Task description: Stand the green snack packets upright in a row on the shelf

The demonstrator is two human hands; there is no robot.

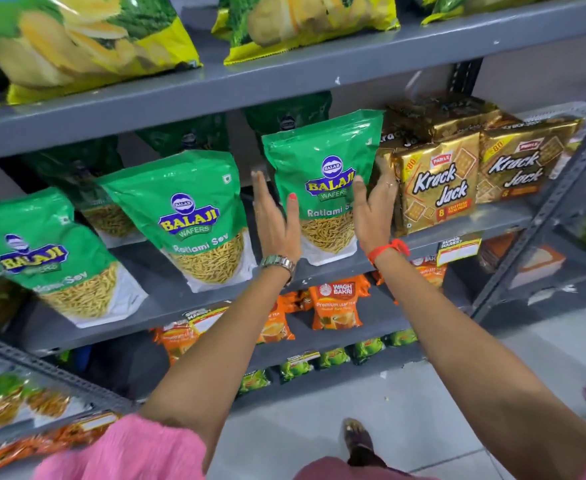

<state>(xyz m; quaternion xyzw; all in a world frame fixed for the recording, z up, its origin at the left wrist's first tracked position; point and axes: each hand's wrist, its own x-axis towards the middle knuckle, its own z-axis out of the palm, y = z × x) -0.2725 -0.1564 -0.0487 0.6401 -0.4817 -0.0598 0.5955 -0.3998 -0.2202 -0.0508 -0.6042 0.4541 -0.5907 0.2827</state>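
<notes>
Three green Balaji Ratlami Sev packets stand in a front row on the grey shelf [167,299]. The left packet [32,230] and the middle packet [180,192] lean back a little. The right packet [322,150] stands upright between my hands. My left hand [274,223] clasps its left edge with the thumb on the front. My right hand [374,209] clasps its right edge the same way. More green packets [284,116] stand in shadow behind the front row.
Gold Krack Jack biscuit packs [437,181] are stacked right beside my right hand. Yellow-green chip bags [77,39] fill the shelf above. Orange tea packets [335,303] sit on the shelf below. A grey upright post [544,216] stands at the right.
</notes>
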